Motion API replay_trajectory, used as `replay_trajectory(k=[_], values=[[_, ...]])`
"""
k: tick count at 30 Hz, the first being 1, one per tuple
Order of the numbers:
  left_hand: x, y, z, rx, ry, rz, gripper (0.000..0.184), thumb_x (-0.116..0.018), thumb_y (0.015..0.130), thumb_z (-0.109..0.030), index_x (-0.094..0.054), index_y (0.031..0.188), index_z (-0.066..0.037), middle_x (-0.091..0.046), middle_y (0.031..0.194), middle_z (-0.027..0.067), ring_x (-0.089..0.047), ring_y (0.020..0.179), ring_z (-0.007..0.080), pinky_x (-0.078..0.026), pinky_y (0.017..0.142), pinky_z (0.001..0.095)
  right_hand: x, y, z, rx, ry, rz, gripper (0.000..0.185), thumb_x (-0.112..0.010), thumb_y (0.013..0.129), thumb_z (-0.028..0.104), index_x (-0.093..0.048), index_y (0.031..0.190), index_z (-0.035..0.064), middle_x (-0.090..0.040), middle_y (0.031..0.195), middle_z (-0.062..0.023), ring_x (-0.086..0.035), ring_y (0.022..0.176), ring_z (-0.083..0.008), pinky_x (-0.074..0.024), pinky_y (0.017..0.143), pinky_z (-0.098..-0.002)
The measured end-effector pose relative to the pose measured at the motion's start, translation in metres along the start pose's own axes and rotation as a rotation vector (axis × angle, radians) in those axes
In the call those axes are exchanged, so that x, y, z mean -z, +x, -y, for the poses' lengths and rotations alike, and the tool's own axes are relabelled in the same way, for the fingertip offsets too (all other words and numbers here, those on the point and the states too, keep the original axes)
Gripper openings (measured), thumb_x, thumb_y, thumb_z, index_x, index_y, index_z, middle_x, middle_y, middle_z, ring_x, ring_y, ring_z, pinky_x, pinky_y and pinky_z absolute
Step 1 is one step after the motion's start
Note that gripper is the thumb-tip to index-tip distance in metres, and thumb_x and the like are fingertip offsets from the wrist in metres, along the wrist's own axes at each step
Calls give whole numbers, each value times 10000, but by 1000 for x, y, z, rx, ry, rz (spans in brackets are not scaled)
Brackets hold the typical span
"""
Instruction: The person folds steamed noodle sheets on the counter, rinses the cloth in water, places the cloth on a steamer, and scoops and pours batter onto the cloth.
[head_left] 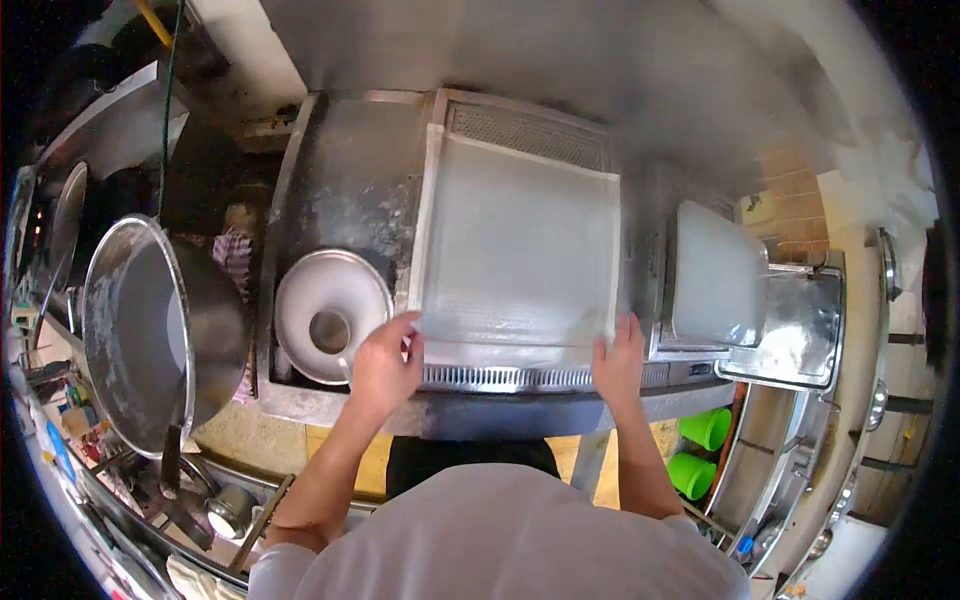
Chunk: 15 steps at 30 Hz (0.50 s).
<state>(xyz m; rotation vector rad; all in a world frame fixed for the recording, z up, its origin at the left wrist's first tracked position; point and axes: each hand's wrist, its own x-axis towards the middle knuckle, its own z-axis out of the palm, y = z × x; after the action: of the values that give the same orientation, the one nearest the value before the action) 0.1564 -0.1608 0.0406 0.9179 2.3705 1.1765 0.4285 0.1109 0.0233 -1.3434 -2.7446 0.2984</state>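
A thin whitish cloth (520, 240) lies flat over a perforated metal plate (530, 135) on the steel worktop in front of me. My left hand (388, 365) is closed at the cloth's near left corner, thumb and fingers pinching its edge. At the near right corner, my right hand (620, 362) pinches the edge in the same way. Beneath the near edge runs a slotted metal strip (500, 378). Just left of my left hand sits a round pale metal dish (300, 310) with a dark round centre.
A large metal pot (215, 330) with whitish contents stands at the left, a handle leaning on its rim. On the right are a white, plastic-looking slab (715, 275) and a shiny metal tray (800, 335). Bright green containers (705, 428) sit below the counter. Steam blurs the back wall.
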Motion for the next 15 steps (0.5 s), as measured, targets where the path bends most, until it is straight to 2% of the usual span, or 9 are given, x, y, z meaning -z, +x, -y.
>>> replay_trajectory(k=[1,3,5,7,9,10,12,15], values=[[8,3,3,6,11,-13,310,-702,869,-37,-660,1176,-38,-722,875,159,-710,737,319,-576,677,422,-4,7,16,84,50,-44,617,-681,902,207,-478,1410,-78,-498,1431,-324,-483,1315,-475,-398,1119,-527],[19,4,9,21,5,-48,311,-700,874,-42,-656,1182,-36,-728,856,158,-716,723,304,-571,672,422,-16,27,58,40,326,137,448,-666,907,192,-618,1304,-12,-652,1257,-279,-618,1182,-416,-486,1027,-481],[29,1,9,11,17,-73,309,-702,880,-51,-656,1186,-41,-727,849,157,-715,720,301,-568,669,426,-32,43,108,62,526,344,290,-643,909,187,-722,1146,38,-735,1041,-234,-716,982,-366,-556,881,-439],[34,-5,7,21,42,-86,306,-707,890,-68,-657,1191,-51,-729,847,163,-712,709,301,-562,662,429,-66,54,145,185,640,504,226,-634,891,197,-758,1012,51,-744,865,-210,-735,816,-341,-569,763,-421],[33,-16,3,25,50,-101,303,-708,893,-68,-659,1191,-52,-730,846,163,-710,705,303,-563,662,425,-54,60,193,129,595,877,216,-621,884,197,-760,960,50,-727,800,-219,-721,732,-345,-565,716,-429],[30,-23,0,26,50,-108,302,-709,894,-69,-660,1191,-53,-730,845,164,-709,702,304,-563,662,423,-60,61,207,181,549,914,218,-614,882,201,-760,949,53,-723,778,-219,-715,714,-350,-564,709,-437],[25,-36,-16,50,22,-112,291,-710,901,-64,-663,1187,-43,-728,835,161,-710,703,301,-566,656,407,-73,62,211,273,449,978,225,-601,879,209,-761,927,58,-714,734,-219,-703,678,-360,-562,696,-455],[6,-60,-27,86,-41,-102,290,-710,905,-57,-660,1189,-22,-724,830,170,-713,700,300,-570,655,397,-94,67,177,468,215,785,258,-602,888,237,-763,954,47,-739,841,-222,-725,788,-374,-568,755,-475]])
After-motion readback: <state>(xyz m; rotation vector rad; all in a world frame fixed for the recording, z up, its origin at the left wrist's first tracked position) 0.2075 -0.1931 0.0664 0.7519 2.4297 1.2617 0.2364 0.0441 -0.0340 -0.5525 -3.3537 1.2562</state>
